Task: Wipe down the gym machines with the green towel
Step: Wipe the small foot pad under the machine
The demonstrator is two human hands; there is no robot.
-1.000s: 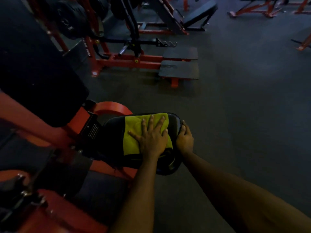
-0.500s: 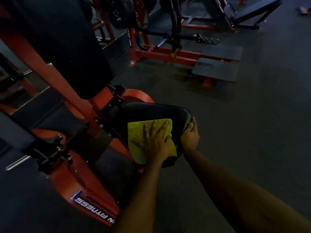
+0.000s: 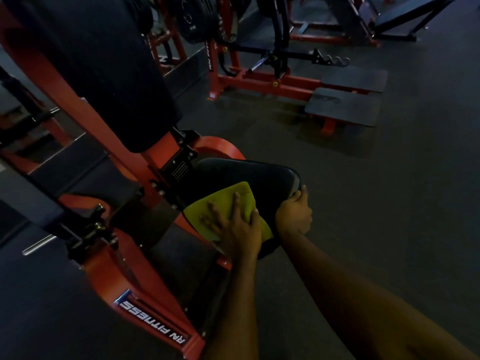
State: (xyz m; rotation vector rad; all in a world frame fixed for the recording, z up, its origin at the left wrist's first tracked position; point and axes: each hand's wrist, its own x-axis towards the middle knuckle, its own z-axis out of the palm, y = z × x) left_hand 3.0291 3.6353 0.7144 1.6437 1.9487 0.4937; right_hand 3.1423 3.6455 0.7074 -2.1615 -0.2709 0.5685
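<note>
A green towel (image 3: 220,201) lies on the near left part of a black seat pad (image 3: 246,172) belonging to a red-framed gym machine (image 3: 145,294). My left hand (image 3: 239,229) presses flat on the towel with fingers spread, and the towel's near edge hangs past the seat. My right hand (image 3: 293,214) grips the seat's right edge, fingers curled round it. The machine's tall black back pad (image 3: 104,74) rises to the left of the seat.
Another red machine (image 3: 259,79) with two black footplates (image 3: 342,106) stands beyond the seat. Weight plates (image 3: 194,19) hang at the back. Dark rubber floor (image 3: 389,190) spreads to the right. More benches and frames line the far edge.
My left hand has slid the towel from the middle of the seat toward its near left edge. My right hand has stayed on the seat's right edge. The view has shifted left.
</note>
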